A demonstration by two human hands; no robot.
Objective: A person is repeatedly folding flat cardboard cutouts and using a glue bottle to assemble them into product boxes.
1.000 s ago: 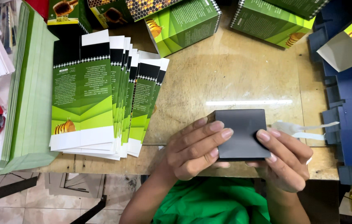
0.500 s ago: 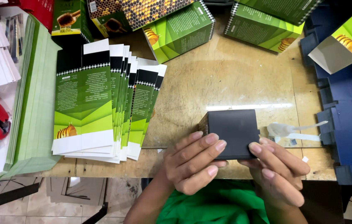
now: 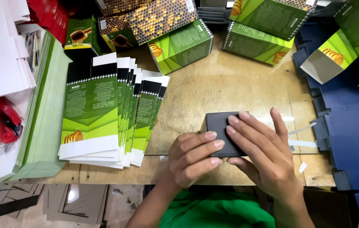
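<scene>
A small dark grey box (image 3: 221,126) sits on the wooden table (image 3: 226,84), close to its near edge and a little right of centre. Both hands press on it. The right hand (image 3: 264,156) lies flat across the box's top and right side, fingers stretched out and slightly spread, covering most of the lid. The left hand (image 3: 192,158) comes in from the near left, its fingers curled and held together, fingertips (image 3: 211,135) touching the box's near left edge; the thumb is hidden beneath.

Just right of the box, a few white paper strips (image 3: 304,135) lie on the table, and a small white scrap (image 3: 303,167) rests near the front edge. Further right stands a pile of dark blue flat cartons (image 3: 348,122).

To the left of the box, a fanned stack of flat green cartons (image 3: 103,114) with black and white ends lies on the table. Beyond it on the far left is a tall pile of pale green sheets (image 3: 46,118), with white card (image 3: 2,63) and a red object (image 3: 2,120) beside it.

At the far side of the table, several assembled green boxes (image 3: 183,44) stand or lie tilted, one with a honeycomb-patterned face (image 3: 158,17).
</scene>
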